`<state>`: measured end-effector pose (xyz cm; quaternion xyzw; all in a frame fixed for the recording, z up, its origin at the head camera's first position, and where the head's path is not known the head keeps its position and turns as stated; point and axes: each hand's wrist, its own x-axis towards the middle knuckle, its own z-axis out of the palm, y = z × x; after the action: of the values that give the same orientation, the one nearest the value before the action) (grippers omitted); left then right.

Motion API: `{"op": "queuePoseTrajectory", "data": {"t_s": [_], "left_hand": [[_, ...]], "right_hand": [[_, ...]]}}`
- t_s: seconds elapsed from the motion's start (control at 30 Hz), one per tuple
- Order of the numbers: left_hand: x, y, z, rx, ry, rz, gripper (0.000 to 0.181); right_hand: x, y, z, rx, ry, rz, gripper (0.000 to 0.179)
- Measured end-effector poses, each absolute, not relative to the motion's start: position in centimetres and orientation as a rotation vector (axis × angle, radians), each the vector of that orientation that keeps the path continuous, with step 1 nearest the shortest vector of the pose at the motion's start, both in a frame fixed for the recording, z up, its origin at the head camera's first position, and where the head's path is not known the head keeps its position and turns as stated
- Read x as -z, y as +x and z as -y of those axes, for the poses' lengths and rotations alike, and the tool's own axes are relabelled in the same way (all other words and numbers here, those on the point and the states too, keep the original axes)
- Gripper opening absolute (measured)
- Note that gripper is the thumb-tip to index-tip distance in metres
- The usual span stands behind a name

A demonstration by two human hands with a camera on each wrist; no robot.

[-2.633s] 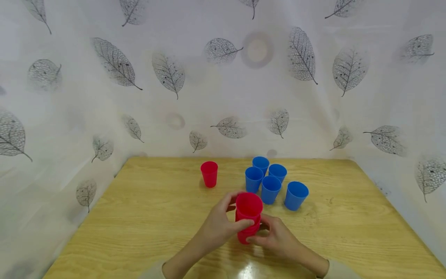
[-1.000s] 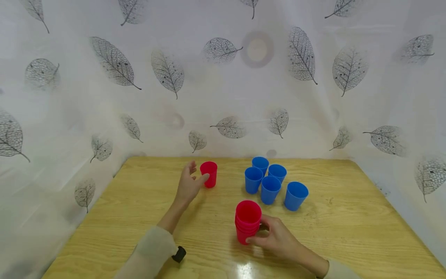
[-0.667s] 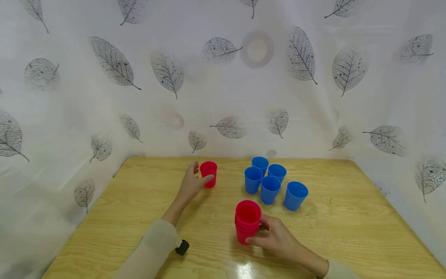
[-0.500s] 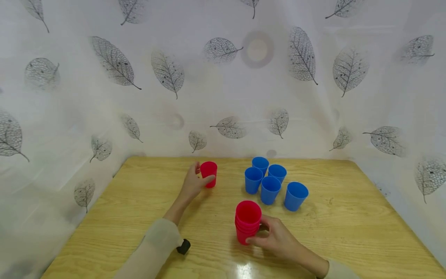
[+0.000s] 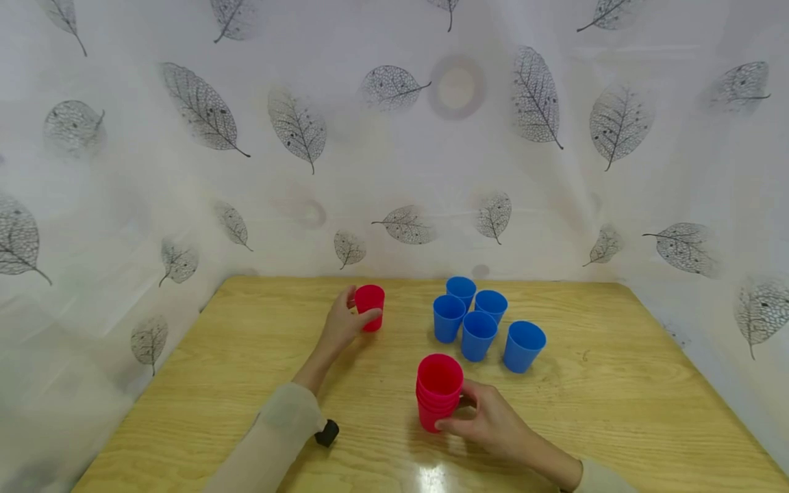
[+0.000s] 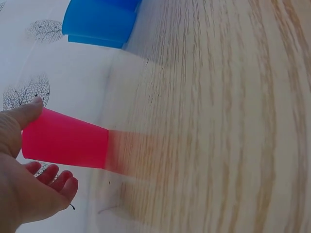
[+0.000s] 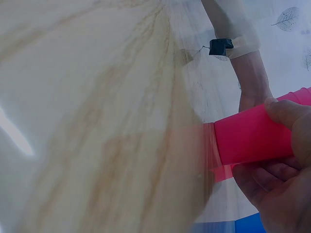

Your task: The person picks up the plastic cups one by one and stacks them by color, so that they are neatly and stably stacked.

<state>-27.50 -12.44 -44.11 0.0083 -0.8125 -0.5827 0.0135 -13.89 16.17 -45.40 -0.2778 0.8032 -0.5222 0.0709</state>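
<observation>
Head view: the grip of the right hand (image 5: pixel 493 419) pinches an upright stack of red tapered plastic cups (image 5: pixel 435 404) on the near part of the wood-grain bench (image 5: pixel 616 397). The left hand (image 5: pixel 341 325) is around a single red tapered plastic cup (image 5: pixel 370 301), upright and far left of the five blue tapered plastic cups (image 5: pixel 477 335); whether that grip pinches, I cannot tell.

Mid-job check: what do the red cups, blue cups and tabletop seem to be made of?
Red cups: likely plastic, smooth and low-gloss, with thin rims and even colour. Blue cups: probably the same plastic, given their matching shape and smooth walls. Tabletop: varnished wood or wood-look laminate, glossy; the grain and bright reflection suit either.
</observation>
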Motion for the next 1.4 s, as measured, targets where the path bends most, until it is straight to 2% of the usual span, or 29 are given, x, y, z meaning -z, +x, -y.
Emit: {"op": "queuePoseTrajectory", "data": {"t_s": [0.27, 0.57, 1.4], "left_hand": [[44.2, -27.9, 12.4, 1.783, -0.001, 2.522, 0.07], [43.6, -27.3, 12.5, 1.766, -0.022, 2.498, 0.068], [36.8, -21.4, 11.2, 1.91, -0.409, 2.449, 0.06]], "right_hand": [[45.3, -14.0, -16.2, 1.563, -0.83, -2.414, 0.047], [45.4, -13.9, -16.1, 1.562, -0.848, -2.425, 0.047], [45.4, -13.9, -16.2, 1.549, -0.843, -2.438, 0.046]]}}
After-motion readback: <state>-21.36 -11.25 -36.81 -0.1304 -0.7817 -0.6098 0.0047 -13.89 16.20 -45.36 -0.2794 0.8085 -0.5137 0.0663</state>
